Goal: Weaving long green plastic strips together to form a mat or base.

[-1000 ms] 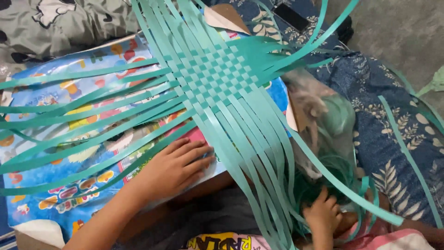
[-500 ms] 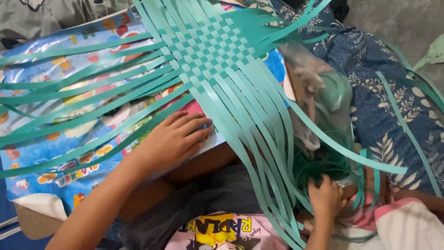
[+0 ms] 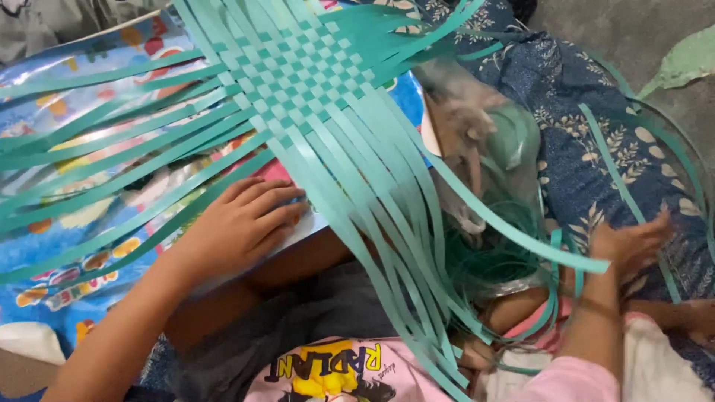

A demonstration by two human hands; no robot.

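Pink shirt (image 3: 328,376) with a yellow print lying nearest the camera, at the bottom edge. Just above, left hand (image 3: 242,223) resting palm down, fingers (image 3: 279,199) spread and flat, gripping nothing, pressing on the edge of the colourful printed board (image 3: 82,216) and touching the loose teal strips (image 3: 134,179) fanning out to the left. Right hand (image 3: 629,242) hovering over on the right side, fingers open and slightly curled, closing on nothing clearly; touching or only close to the nearest curling strip (image 3: 521,238), impossible to tell because of blur. Between both hands, long strip ends (image 3: 387,246) trailing down toward the lap. Beside the right hand, clear plastic bag (image 3: 484,156) holding a bundle of more teal strips, lying on dark blue floral cloth (image 3: 588,141). Further up, woven teal mat (image 3: 298,78) lying on the board, its checkered centre sitting near the top middle, well apart from both hands, unwoven strips radiating out from it on every side. Farthest off, grey floor (image 3: 633,30) showing at the top right, with a pale green leaf-shaped piece (image 3: 689,63) lying on it.
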